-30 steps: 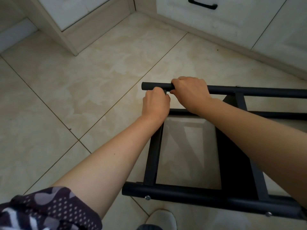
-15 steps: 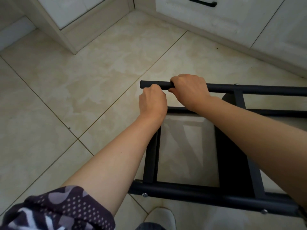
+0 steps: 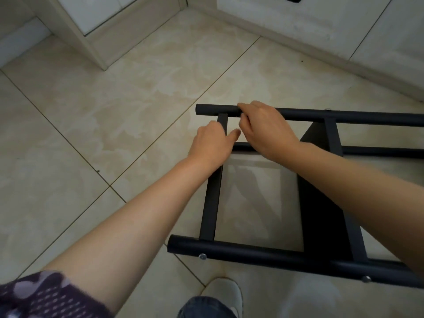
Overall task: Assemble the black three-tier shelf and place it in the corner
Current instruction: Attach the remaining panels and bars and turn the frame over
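Open floor point(image 3: 91, 134) left of shelf frame point(image 3: 210, 203); cabinets point(image 3: 298, 31) wall off far side.

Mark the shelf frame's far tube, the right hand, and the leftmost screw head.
far tube point(image 3: 367, 117), head view: bare stretch of its rounded side, right of the second rung.
right hand point(image 3: 266, 131), head view: back of the hand.
leftmost screw head point(image 3: 202, 256), head view: centre of its shiny cap.
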`<state>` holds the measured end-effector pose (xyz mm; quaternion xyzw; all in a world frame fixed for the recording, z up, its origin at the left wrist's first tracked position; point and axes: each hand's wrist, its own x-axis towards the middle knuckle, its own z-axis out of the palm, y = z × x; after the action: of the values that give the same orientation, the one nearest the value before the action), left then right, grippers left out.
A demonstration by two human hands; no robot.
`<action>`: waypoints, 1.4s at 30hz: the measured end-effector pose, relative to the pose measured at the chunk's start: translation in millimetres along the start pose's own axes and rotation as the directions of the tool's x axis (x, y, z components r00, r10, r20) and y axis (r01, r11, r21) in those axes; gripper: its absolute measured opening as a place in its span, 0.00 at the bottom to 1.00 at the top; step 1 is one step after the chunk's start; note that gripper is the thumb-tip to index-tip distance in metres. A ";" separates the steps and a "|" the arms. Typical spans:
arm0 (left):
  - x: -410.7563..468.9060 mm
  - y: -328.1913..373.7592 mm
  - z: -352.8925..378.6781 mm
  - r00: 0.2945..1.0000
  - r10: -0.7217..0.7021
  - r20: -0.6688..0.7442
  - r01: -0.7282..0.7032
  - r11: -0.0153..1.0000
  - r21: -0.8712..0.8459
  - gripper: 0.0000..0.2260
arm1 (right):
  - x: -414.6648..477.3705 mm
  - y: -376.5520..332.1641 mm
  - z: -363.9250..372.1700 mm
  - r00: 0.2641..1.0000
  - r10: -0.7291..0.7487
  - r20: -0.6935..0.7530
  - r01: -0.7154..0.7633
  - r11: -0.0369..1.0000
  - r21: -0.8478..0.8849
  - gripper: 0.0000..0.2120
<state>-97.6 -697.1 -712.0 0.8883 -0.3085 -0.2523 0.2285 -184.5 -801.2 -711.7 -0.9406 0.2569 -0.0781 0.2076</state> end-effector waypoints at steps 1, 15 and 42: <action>-11.1 -6.3 -4.5 0.999 0.031 0.042 -0.031 0.999 0.009 0.15 | -11.5 -0.7 -0.7 1.000 0.001 0.005 -0.001 0.997 0.071 0.17; -144.8 -91.7 -59.2 0.748 0.234 0.621 -0.363 0.928 0.087 0.43 | -121.8 -27.7 23.4 0.830 0.113 0.546 -0.397 0.808 0.435 0.14; -132.4 -107.5 -45.2 0.704 0.444 0.555 -0.678 0.652 0.339 0.45 | -148.9 -39.3 38.5 0.676 0.163 0.719 -0.723 0.334 0.605 0.09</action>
<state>-114.8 -522.1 -697.0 0.6930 -0.6721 -0.2594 -0.0250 -284.4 -680.2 -735.4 -0.5654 0.3714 0.1356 0.7239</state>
